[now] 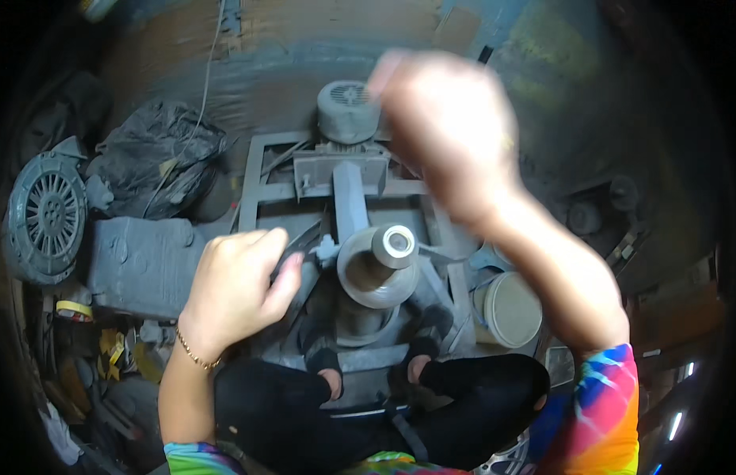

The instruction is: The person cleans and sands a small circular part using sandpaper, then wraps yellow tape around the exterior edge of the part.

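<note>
My left hand [239, 279] is closed, thumb toward the right, left of an upright machine spindle [376, 273]. A dark curved strip [304, 239] shows between its fingers and thumb; its kind, and whether the hand grips it, is unclear. My right hand [451, 131] is raised beyond the spindle on the right, smeared by motion, so its fingers and anything in them cannot be made out. The spindle's round grey flange carries a narrower post with a pale ring [398, 239] on top. A small light-blue fitting [328, 248] sits at its left side.
A grey motor [348, 115] stands at the far end of the metal frame [253, 178]. Left are a spoked round metal part [49, 212], a black plastic bag [158, 154] and a grey box-like casing [142, 261]. A lidded white bucket [512, 310] stands right of the frame.
</note>
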`<state>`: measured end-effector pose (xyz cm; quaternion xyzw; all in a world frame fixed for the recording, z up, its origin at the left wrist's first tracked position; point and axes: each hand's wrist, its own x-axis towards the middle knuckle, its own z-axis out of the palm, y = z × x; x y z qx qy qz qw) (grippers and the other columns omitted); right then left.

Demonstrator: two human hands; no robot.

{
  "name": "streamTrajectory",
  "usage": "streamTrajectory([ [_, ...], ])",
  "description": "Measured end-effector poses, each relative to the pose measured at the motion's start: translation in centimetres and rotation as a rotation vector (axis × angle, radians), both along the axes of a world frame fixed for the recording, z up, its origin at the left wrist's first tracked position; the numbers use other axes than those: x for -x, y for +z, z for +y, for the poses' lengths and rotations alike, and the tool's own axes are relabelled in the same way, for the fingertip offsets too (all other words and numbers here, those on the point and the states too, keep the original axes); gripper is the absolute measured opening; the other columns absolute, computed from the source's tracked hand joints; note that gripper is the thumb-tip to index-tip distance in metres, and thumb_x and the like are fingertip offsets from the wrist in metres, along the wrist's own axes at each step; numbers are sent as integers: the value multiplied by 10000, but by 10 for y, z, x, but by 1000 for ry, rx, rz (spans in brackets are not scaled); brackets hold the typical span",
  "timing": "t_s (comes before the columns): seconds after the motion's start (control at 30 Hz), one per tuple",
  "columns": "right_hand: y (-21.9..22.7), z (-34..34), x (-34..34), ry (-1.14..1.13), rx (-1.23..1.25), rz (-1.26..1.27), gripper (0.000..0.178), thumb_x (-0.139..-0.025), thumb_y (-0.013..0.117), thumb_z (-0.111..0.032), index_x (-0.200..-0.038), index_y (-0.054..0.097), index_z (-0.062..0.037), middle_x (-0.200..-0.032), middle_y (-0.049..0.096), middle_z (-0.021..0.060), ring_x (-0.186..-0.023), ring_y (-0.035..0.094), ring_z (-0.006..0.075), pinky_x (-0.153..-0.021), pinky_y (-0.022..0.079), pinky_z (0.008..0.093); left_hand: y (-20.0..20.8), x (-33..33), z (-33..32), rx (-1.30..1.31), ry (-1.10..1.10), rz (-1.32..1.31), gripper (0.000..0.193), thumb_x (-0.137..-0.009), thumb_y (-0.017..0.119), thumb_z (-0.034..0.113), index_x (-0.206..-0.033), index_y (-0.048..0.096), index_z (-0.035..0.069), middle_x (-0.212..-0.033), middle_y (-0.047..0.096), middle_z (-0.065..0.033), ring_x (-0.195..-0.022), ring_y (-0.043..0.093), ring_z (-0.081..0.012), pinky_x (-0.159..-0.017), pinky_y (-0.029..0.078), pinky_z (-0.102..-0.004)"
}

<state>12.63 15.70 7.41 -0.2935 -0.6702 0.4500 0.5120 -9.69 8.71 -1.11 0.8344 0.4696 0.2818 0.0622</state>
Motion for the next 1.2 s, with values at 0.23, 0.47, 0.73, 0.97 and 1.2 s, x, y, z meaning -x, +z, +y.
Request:
streamTrajectory([
  [0.23,94,-42,-9,-172,-282,216,308,-928,591,-222,-686,407,-172,-568,353,-54,-451,274,93,-444,218,279,-20,1,6,58,-21,-5,262,-840,666,126,-720,475,-7,-659,532,-201,-641,558,-420,-578,433,-468],
  [0.47,-54,-7,0,-122,-94,-293,301,-896,596,-275,-702,490,-71,-578,440,45,-492,370,162,-505,316,325,-38,14,-4,57,-80,28,276,-840,667,129,-722,467,-19,-670,513,-218,-642,540,-432,-577,420,-462],
  [0.73,-30,2,-25,-234,-355,-484,408,-865,580,-324,-677,523,34,-553,466,138,-524,425,221,-555,395,385,-41,-4,5,93,-172,55,290,-866,673,143,-726,472,-12,-673,509,-207,-641,534,-418,-583,420,-456],
  [0.97,-65,-12,-64,-234,-441,-622,374,-907,650,-327,-716,611,-8,-642,600,175,-603,613,358,-578,476,415,-24,-11,12,181,-186,-74,313,-857,715,153,-724,490,-18,-633,408,-134,-564,424,-287,-531,336,-365],
  [1.2,-95,-20,-82,-34,-589,-384,451,-861,736,-374,-1044,619,21,-843,647,189,-801,659,365,-717,527,413,20,-57,27,210,-369,-127,189,-837,745,115,-803,622,-25,-685,573,-124,-577,557,-251,-552,435,-321],
])
